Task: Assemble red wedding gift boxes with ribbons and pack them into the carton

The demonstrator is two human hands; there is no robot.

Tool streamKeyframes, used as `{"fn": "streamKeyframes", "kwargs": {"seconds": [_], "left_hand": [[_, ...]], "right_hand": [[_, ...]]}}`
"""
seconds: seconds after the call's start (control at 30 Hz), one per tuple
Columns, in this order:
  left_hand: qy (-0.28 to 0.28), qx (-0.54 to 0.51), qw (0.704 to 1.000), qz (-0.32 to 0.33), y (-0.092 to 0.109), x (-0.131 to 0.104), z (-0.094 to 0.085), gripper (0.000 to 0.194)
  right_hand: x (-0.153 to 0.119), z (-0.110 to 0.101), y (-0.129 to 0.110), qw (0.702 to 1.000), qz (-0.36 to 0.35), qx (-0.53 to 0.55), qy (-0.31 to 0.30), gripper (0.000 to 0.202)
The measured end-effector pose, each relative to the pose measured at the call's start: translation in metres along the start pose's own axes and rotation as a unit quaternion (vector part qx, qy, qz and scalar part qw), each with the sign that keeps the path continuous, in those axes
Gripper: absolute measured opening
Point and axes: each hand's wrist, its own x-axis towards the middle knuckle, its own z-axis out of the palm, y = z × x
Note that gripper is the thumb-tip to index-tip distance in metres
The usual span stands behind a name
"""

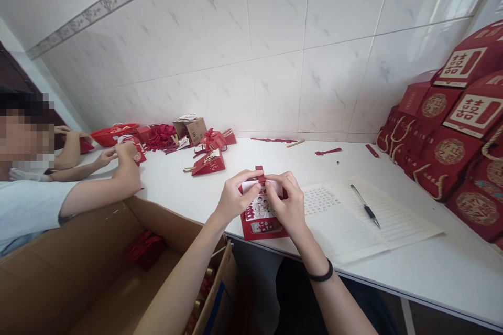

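In the head view, a red gift box (251, 233) with printed figures and a small window panel lies at the table's front edge. A short dark red ribbon (259, 169) stands up at its top edge. My left hand (236, 194) is closed in a pinch at the ribbon's left side. My right hand (290, 204) pinches the same ribbon from the right, its wrist wearing a black band (321, 272). The fingertips of both hands meet there and hide most of the ribbon.
Lined paper (396, 219) with a pen (365, 206) lies to the right, near stacked red gift bags (436, 151). Left stands an open carton (98, 272); behind it, red boxes (210, 163) and a ribbon pile (161, 137). A co-worker's arm (106, 183) reaches in.
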Motion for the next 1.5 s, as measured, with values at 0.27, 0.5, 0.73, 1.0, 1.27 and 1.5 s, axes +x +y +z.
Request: {"fn": "streamKeyframes", "kwargs": {"seconds": [0.27, 0.5, 0.73, 1.0, 1.27, 1.5], "left_hand": [[0.015, -0.001, 1.000, -0.016, 0.0022, 0.0000, 0.0019, 0.023], [0.023, -0.027, 0.998, -0.056, 0.0040, -0.0010, 0.0034, 0.027], [0.036, -0.028, 0.996, -0.074, 0.0072, 0.0024, 0.0049, 0.027], [0.040, -0.034, 0.996, -0.067, 0.0029, 0.0010, 0.0065, 0.025], [0.022, -0.016, 0.999, -0.033, 0.0018, -0.0004, 0.0034, 0.025], [0.026, -0.007, 0.999, -0.033, 0.0026, -0.0001, 0.0040, 0.025]], "right_hand": [[0.0004, -0.0001, -0.0005, 1.000, 0.002, 0.004, 0.003, 0.012], [0.0003, 0.0004, -0.0010, 1.000, 0.013, 0.003, 0.000, 0.012], [0.0013, 0.0010, -0.0010, 1.000, 0.023, 0.004, -0.002, 0.012], [0.0021, 0.0013, -0.0001, 1.000, 0.028, 0.000, -0.007, 0.010], [0.0009, 0.0023, 0.0009, 1.000, 0.019, -0.013, 0.007, 0.010], [-0.0003, 0.0042, 0.0039, 1.000, 0.024, -0.015, 0.010, 0.010]]}}
